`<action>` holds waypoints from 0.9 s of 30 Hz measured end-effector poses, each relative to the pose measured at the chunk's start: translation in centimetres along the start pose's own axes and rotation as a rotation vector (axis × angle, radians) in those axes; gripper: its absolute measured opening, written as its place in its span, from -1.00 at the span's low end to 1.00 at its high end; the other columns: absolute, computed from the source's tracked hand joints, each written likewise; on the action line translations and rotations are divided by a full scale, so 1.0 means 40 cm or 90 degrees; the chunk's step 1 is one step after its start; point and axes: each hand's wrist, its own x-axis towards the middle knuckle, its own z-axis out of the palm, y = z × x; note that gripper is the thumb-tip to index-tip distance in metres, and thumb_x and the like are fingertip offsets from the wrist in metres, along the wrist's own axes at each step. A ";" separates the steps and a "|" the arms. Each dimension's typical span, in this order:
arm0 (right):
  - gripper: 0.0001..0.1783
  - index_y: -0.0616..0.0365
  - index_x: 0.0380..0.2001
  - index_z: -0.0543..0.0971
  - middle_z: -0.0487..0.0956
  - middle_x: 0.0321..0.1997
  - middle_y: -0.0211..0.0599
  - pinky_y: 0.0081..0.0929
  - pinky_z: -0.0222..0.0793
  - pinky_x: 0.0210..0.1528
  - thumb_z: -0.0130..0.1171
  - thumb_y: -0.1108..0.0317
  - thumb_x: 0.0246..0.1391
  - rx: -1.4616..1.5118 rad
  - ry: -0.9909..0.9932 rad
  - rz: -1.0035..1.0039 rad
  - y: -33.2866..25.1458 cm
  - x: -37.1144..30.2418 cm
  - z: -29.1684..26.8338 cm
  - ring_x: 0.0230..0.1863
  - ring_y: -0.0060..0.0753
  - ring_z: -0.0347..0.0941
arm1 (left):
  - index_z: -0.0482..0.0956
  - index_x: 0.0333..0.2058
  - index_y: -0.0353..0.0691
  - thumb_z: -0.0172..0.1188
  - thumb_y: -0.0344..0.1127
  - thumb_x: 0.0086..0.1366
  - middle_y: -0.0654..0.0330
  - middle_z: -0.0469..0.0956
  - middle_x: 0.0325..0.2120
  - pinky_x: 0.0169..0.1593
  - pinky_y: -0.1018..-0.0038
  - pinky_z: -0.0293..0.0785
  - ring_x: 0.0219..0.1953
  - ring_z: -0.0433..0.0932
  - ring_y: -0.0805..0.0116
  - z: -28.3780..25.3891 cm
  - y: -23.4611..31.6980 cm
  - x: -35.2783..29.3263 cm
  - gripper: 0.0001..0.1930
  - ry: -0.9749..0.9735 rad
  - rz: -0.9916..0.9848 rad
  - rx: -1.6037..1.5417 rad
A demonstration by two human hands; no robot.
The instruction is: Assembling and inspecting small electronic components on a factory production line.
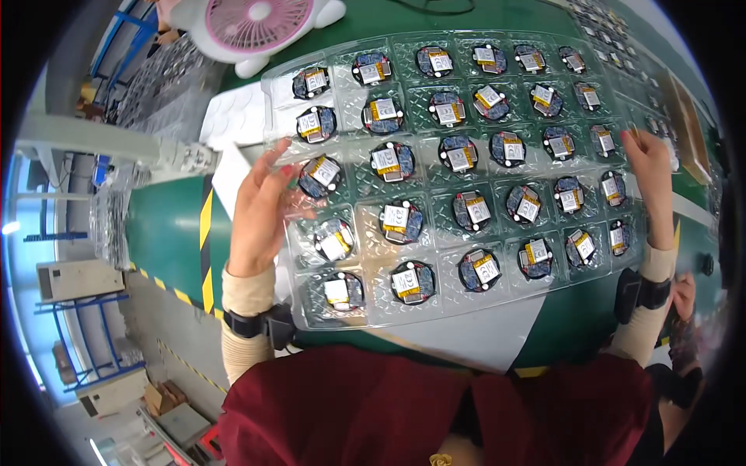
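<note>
A large clear plastic tray [447, 301] spreads in front of me, tilted slightly, over the green table. In its square pockets sit many round circuit boards [460, 154], each carrying a silver-white battery cell with yellow tape. My left hand [258, 217] grips the tray's left edge, with some fingers spread over the rim beside the nearest boards. At the opposite end, my right hand [651, 167] is closed on the right edge, thumb on top. The fingers under the rim are partly hidden. Black bands circle both my wrists over beige sleeves.
A white and pink fan [259, 25] stands behind the tray. White sheets [233, 116] lie beneath its left side. More filled trays [610, 39] and a cardboard box [685, 128] are at the far right. Another person's hand [684, 295] shows near my right forearm.
</note>
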 end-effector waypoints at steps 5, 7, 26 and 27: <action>-0.69 0.25 -0.64 0.35 0.16 -0.74 -0.61 -0.62 -0.13 -0.64 0.03 0.26 0.06 0.022 -0.047 0.058 -0.017 0.043 -0.006 -0.65 -0.76 -0.03 | 0.06 0.11 -0.35 -0.15 -0.44 0.22 0.03 0.42 -0.25 -0.53 0.55 0.49 -0.52 0.52 0.41 0.012 0.039 0.036 -0.54 -0.001 -0.022 -0.016; -0.69 0.25 -0.64 0.33 0.14 -0.73 -0.61 -0.63 -0.13 -0.62 0.02 0.27 0.06 0.039 -0.040 0.063 -0.030 0.055 -0.002 -0.63 -0.76 -0.03 | 0.06 0.11 -0.35 -0.15 -0.44 0.22 0.02 0.43 -0.25 -0.53 0.55 0.49 -0.53 0.51 0.43 0.015 0.045 0.043 -0.54 0.006 -0.024 -0.012; -0.77 0.29 -0.56 0.30 0.09 -0.64 -0.59 -0.70 -0.19 -0.59 -0.02 0.37 0.09 0.119 -0.039 0.066 -0.014 0.066 0.006 -0.58 -0.77 -0.09 | 0.05 0.13 -0.27 -0.14 -0.47 0.22 0.00 0.44 -0.22 -0.56 0.55 0.48 -0.62 0.40 0.55 0.044 0.078 0.062 -0.52 0.104 -0.047 -0.018; -0.79 0.30 -0.54 0.32 0.09 -0.64 -0.59 -0.70 -0.19 -0.59 -0.02 0.38 0.09 0.139 -0.036 0.073 -0.014 0.065 0.008 -0.58 -0.77 -0.08 | 0.04 0.13 -0.27 -0.14 -0.47 0.22 -0.01 0.44 -0.22 -0.56 0.55 0.48 -0.62 0.40 0.55 0.042 0.077 0.063 -0.51 0.102 -0.048 -0.020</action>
